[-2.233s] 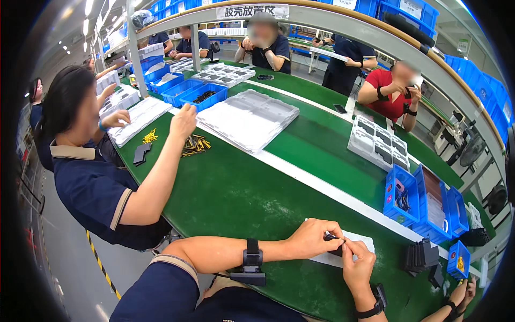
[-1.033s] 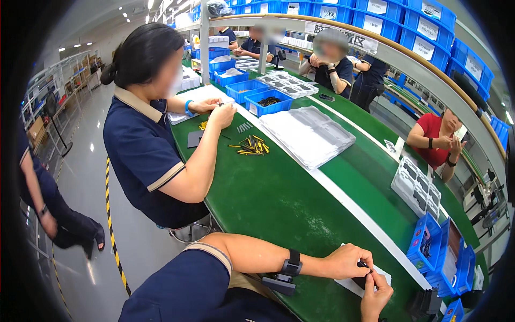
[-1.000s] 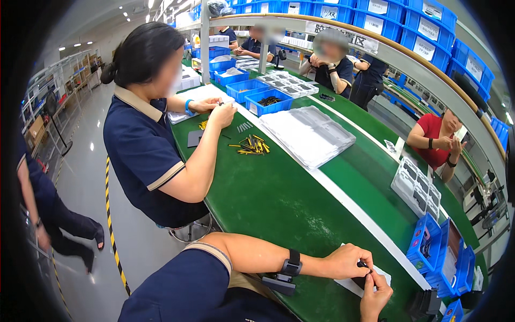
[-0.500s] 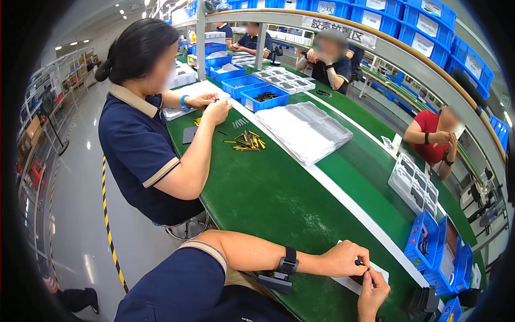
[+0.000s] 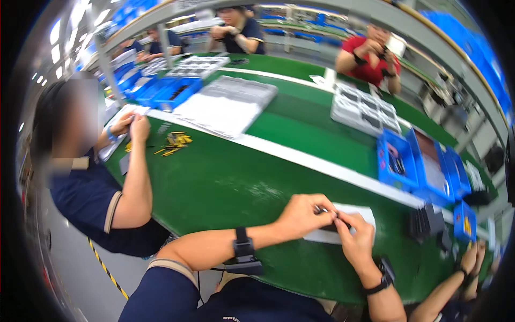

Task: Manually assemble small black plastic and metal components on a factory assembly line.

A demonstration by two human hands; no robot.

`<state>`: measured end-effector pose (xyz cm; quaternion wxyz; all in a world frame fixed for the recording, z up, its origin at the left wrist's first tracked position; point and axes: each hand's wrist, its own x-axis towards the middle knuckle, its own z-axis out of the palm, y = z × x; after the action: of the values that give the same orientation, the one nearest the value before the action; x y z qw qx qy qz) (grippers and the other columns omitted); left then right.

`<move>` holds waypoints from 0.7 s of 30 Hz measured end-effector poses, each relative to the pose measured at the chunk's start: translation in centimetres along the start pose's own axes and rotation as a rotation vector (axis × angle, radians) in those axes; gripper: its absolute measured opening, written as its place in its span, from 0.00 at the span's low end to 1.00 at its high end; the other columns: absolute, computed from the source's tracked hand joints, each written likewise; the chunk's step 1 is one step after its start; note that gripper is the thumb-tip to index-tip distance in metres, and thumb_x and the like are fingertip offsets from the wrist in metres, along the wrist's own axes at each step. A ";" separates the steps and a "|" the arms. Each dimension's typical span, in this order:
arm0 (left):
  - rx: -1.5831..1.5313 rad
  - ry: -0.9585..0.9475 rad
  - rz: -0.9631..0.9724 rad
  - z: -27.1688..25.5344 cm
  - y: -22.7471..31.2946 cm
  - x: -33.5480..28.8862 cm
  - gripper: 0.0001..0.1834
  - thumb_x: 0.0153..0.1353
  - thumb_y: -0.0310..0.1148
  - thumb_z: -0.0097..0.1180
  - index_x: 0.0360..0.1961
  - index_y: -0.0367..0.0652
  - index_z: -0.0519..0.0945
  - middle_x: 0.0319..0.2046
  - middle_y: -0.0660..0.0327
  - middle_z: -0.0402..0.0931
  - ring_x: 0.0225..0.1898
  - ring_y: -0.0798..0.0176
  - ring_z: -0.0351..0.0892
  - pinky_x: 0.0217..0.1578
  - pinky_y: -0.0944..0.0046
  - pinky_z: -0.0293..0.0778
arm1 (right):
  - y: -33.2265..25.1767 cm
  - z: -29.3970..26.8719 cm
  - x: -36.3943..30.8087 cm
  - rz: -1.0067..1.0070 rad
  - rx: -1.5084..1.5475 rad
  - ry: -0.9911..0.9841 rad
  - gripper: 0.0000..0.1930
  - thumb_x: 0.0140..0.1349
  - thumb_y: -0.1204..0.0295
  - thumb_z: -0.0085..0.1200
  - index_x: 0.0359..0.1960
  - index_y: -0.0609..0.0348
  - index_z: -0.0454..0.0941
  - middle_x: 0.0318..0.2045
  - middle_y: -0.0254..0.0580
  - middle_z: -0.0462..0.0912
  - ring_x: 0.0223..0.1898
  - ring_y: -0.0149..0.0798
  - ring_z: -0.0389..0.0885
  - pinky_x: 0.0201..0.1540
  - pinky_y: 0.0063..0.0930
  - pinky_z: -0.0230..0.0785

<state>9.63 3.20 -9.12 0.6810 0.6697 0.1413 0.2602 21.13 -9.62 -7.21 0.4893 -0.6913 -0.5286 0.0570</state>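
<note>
Both hands are meeting over the green tabletop (image 5: 225, 182), just above a white sheet (image 5: 343, 225) lying on it. The left hand (image 5: 303, 214) and the right hand (image 5: 357, 239) are pinching a small dark part (image 5: 331, 219) between closed fingers (image 5: 322, 206); it is too blurred to identify. Blue bins (image 5: 397, 161) are sitting well beyond, to the right.

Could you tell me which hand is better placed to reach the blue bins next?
Probably the right hand: the blue bins lie on its side, while the left hand would have to cross over it.
</note>
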 end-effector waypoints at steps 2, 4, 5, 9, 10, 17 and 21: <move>0.043 -0.003 -0.075 -0.1 1.2 -0.2 0.06 0.58 0.26 0.57 0.35 0.33 0.78 0.30 0.61 0.79 0.31 0.74 0.76 0.29 0.74 0.72 | 0.0 0.1 0.2 -0.028 0.001 0.019 0.08 0.52 0.80 0.57 0.34 0.66 0.81 0.28 0.48 0.82 0.29 0.44 0.79 0.34 0.32 0.71; 0.002 -0.011 -0.072 0.0 1.6 0.1 0.06 0.58 0.27 0.59 0.35 0.36 0.79 0.30 0.63 0.79 0.29 0.77 0.74 0.26 0.76 0.70 | 0.0 0.0 0.6 -0.050 0.031 0.026 0.08 0.52 0.80 0.56 0.34 0.66 0.82 0.28 0.48 0.83 0.29 0.44 0.79 0.34 0.32 0.71; 0.042 -0.006 -0.105 0.3 1.9 0.3 0.07 0.56 0.27 0.59 0.34 0.35 0.80 0.29 0.63 0.80 0.29 0.76 0.76 0.28 0.75 0.72 | 0.0 -0.3 0.4 -0.020 0.033 0.021 0.07 0.52 0.81 0.56 0.34 0.66 0.82 0.28 0.48 0.83 0.29 0.44 0.79 0.34 0.32 0.71; 0.087 0.000 -0.138 0.5 2.0 0.4 0.07 0.55 0.28 0.60 0.32 0.35 0.81 0.27 0.62 0.81 0.29 0.75 0.77 0.29 0.73 0.75 | 0.2 -0.3 0.3 -0.045 0.024 0.035 0.08 0.52 0.81 0.55 0.34 0.66 0.82 0.28 0.48 0.83 0.29 0.44 0.79 0.34 0.32 0.71; 0.089 0.005 -0.136 0.5 2.0 0.4 0.07 0.55 0.28 0.60 0.32 0.35 0.81 0.27 0.62 0.81 0.29 0.75 0.77 0.29 0.73 0.75 | 0.2 -0.3 0.2 -0.056 0.009 0.036 0.08 0.52 0.81 0.55 0.34 0.66 0.82 0.28 0.48 0.83 0.30 0.44 0.79 0.34 0.32 0.71; -0.020 -0.002 -0.016 0.4 1.0 -0.2 0.06 0.55 0.25 0.59 0.32 0.33 0.80 0.28 0.59 0.80 0.30 0.73 0.78 0.31 0.72 0.75 | -0.5 -0.2 0.1 -0.118 -0.045 0.038 0.07 0.51 0.83 0.56 0.33 0.67 0.81 0.27 0.49 0.82 0.29 0.44 0.79 0.33 0.31 0.72; 0.134 -0.043 0.009 0.5 1.2 0.1 0.04 0.54 0.23 0.59 0.32 0.33 0.80 0.30 0.61 0.80 0.32 0.74 0.76 0.33 0.72 0.73 | -0.4 -0.4 -0.2 -0.135 -0.071 0.027 0.07 0.51 0.83 0.56 0.33 0.67 0.81 0.26 0.49 0.82 0.29 0.43 0.79 0.33 0.31 0.71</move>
<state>9.76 2.82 -7.91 0.6364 0.7198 0.1409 0.2388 21.01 -10.01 -6.82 0.4745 -0.6717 -0.5689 -0.0041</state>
